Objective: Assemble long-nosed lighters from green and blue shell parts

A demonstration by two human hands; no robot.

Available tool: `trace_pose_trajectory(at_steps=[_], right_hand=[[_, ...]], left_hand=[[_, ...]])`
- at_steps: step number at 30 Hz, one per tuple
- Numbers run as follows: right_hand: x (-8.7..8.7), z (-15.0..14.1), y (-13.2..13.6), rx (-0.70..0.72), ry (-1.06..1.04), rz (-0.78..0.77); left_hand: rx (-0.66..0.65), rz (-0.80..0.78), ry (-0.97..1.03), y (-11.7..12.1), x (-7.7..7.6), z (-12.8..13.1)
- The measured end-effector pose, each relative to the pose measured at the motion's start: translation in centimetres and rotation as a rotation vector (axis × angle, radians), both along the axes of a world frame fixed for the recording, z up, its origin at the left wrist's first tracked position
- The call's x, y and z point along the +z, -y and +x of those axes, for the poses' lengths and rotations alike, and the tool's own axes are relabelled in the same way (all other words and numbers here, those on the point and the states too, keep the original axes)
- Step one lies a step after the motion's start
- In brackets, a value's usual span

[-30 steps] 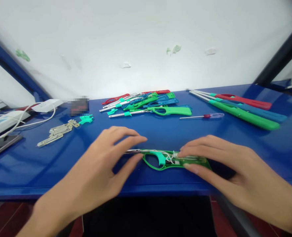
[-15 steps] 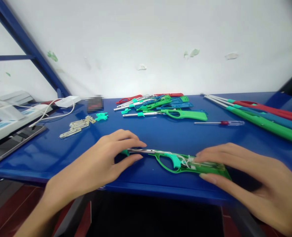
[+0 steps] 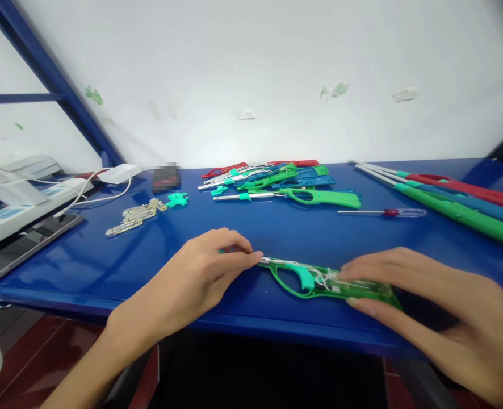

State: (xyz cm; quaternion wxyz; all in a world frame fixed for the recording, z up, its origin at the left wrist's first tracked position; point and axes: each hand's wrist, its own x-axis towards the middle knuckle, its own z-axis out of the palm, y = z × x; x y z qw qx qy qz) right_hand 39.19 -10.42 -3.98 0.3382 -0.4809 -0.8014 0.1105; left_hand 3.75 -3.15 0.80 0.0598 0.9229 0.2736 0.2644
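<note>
An opened green long-neck gas lighter [image 3: 289,282] lies near the table's front edge, its inner side up. Thin white wires and a turquoise trigger [image 3: 305,277] show inside its handle shell. My left hand [image 3: 196,278] pinches the metal tube near where it meets the handle; most of the tube is hidden behind the fingers. At the handle's other end, my right hand [image 3: 439,312] grips the shell between thumb and fingers, over a clear part inside it.
Behind lies a pile of lighter parts [image 3: 268,180] in red, blue and green. A screwdriver [image 3: 388,213] and several closed lighters [image 3: 460,210] are at right. Clear fuel tanks [image 3: 134,217], turquoise pieces [image 3: 177,200], a phone [image 3: 34,247] and a power strip [image 3: 34,204] are at left.
My left thumb and fingers have closed onto the metal tube, after being apart around it. My right hand keeps its hold on the handle. The view has shifted slightly.
</note>
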Motion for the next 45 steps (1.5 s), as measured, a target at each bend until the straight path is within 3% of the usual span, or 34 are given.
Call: trace_pose_trajectory(at_steps=[24, 36, 45], right_hand=[[-0.7, 0.2, -0.4, -0.008, 0.023, 0.017], [0.5, -0.4, -0.4, 0.003, -0.003, 0.048], [1.1, -1.0, -0.7, 0.009, -0.029, 0.031]], left_hand=[[-0.028, 0.239, -0.27, 0.4, 0.0, 0.5], [-0.032, 0.216, -0.194, 0.6, 0.2, 0.5], [0.048, 0.139, -0.024, 0.4, -1.0, 1.2]])
